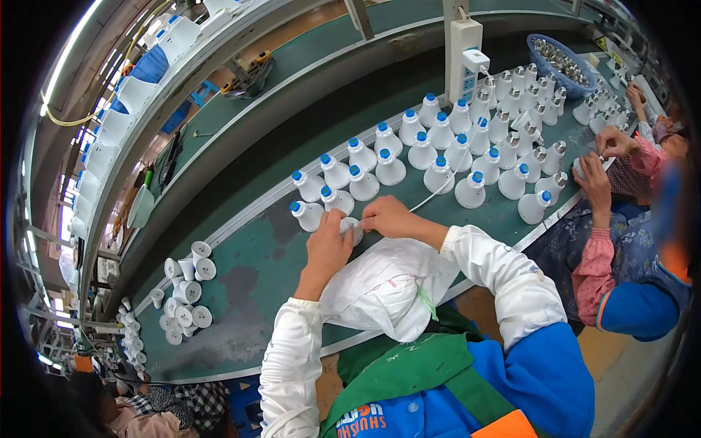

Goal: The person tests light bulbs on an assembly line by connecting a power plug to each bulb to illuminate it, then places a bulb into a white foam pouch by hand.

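Ahead of you, a white rectangular power strip (464,69) stands upright against a pale post (454,10), with a white plug adapter (476,60) in it. On the long green-topped bench (310,52) beyond lies a yellow-and-black tool (255,71). A glowing white light tube (68,52) slants at upper left. To your right is a co-worker in pink sleeves (594,269) and dark blue patterned clothing.

Runs as a green counter (212,358); bears upright blue-topped bulb housings (389,172) in rows, metal-capped bulb housings (553,187), a blue basket (553,82) and, leftward, clustered white housings (182,315).
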The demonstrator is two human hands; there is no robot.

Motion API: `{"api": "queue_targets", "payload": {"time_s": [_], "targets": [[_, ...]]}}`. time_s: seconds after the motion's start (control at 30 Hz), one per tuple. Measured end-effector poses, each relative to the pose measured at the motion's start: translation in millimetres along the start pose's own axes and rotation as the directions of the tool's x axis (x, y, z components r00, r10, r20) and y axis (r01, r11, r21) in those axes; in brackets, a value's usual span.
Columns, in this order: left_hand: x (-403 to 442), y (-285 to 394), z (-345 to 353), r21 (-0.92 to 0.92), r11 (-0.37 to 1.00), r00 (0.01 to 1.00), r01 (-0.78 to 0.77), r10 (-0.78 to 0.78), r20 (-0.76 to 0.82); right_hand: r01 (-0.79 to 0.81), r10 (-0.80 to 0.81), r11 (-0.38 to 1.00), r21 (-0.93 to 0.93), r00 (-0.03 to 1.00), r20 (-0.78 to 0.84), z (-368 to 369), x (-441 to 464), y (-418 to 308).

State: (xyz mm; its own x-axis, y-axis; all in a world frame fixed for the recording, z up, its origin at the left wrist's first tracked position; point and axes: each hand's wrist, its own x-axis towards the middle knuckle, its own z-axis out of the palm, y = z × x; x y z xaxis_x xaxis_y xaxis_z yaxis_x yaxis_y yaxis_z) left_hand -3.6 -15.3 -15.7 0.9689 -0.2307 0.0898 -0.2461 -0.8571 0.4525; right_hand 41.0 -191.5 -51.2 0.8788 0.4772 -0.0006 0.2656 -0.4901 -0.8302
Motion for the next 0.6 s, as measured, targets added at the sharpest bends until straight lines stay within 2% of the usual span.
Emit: {"api": "queue_targets", "payload": {"time_s": [0.1, 0.13, 0.2, 0.27, 0.3, 0.37, 0.47, 0.6], "targets": [[0.2, 0.3, 0.6, -0.012, 1.000, 1.000, 0.013, -0.013, -0.010, -0.060, 0.061, 0.998, 0.035, 0.998, -0.013, -19.2, -17.5, 3.8], [0.2, 1.4, 2.4, -0.012, 1.000, 1.000, 0.010, -0.010, -0.009, -0.078, 0.080, 0.996, 0.039, 0.995, -0.064, -22.1, -25.6, 5.4], [0.0, 4.1, 8.1, 0.033, 0.999, 0.993, -0.001, 0.005, -0.116, -0.102, 0.106, 0.994, 0.042, 0.987, -0.122, -22.9, -41.2, 11.6], [1.4, 2.6, 14.5, 0.034, 0.999, 0.990, 0.004, 0.000, -0.144, -0.011, 0.037, 0.995, 0.098, 0.962, -0.270, -17.4, -53.2, 21.0], [1.6, 2.4, 16.2, 0.036, 0.999, 0.985, 0.019, -0.012, -0.174, -0.012, 0.039, 0.995, 0.099, 0.962, -0.271, -14.8, -56.7, 28.3], [1.7, 2.7, 17.7, 0.040, 0.999, 0.985, 0.029, -0.022, -0.172, 0.110, -0.125, 0.992, -0.059, 0.880, -0.458, -9.0, -60.0, 40.5], [2.3, 0.0, 19.1, 0.047, 0.998, 0.984, 0.042, -0.033, -0.174, 0.136, -0.154, 0.988, -0.072, 0.823, -0.546, -7.5, -61.3, 39.6], [1.4, 3.6, 14.5, 0.033, 0.999, 0.989, 0.037, -0.032, -0.142, 0.131, -0.147, 0.989, -0.069, 0.839, -0.524, -11.6, -61.4, 40.2]]}}
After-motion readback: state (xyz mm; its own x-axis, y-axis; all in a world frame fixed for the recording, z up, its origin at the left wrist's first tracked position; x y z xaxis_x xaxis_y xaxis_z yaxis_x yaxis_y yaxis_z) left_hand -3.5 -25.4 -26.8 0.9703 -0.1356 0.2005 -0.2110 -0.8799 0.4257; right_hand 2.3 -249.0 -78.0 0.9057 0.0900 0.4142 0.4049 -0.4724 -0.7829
